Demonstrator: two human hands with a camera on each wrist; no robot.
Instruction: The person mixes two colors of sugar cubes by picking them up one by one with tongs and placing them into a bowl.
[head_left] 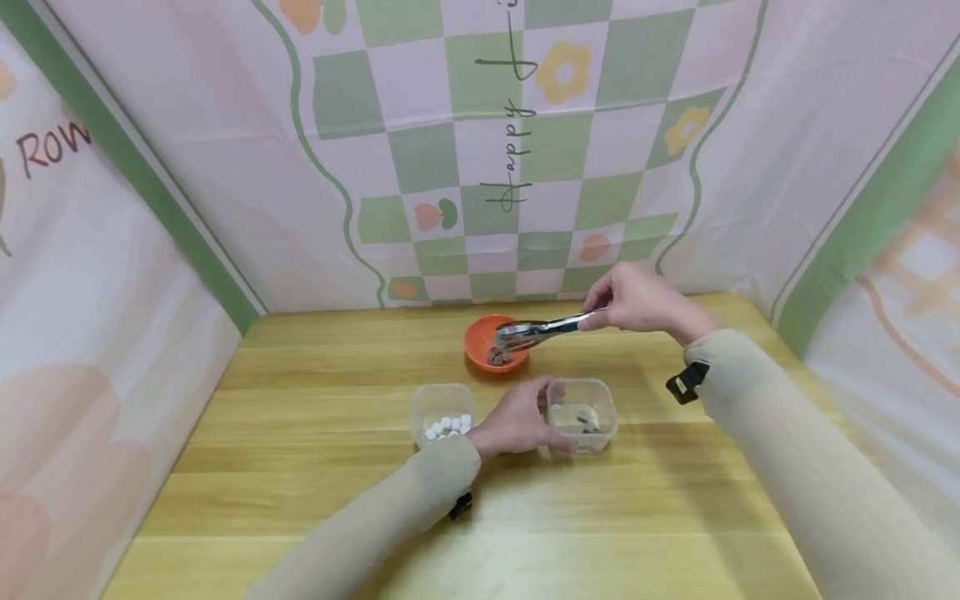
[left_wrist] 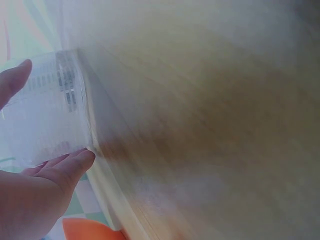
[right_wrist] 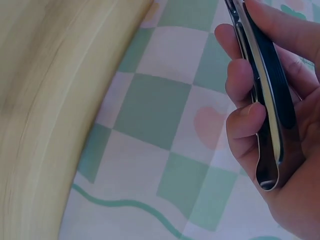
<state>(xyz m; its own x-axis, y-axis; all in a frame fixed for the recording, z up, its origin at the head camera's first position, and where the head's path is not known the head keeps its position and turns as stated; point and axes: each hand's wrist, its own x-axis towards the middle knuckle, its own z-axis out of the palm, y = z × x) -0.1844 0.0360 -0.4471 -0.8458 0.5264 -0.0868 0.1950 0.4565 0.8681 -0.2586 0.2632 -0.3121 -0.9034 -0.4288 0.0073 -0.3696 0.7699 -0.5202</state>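
The right hand (head_left: pixel 641 300) grips tongs (head_left: pixel 534 330) over the orange bowl (head_left: pixel 476 342), at 10 o'clock from the clear tub (head_left: pixel 579 393) the left hand (head_left: pixel 517 419) grips. Depositing brown pieces (head_left: pixel 498 357) seems underway; next calls for relaxing the tongs.

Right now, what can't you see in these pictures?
Left box, head view: near side hidden by left sleeve.
Tongs, right wrist view: tips cut off by top edge.
Orange bowl, left wrist view: partly cut by bottom edge.
Dark bits in right box, head view: too small to name.
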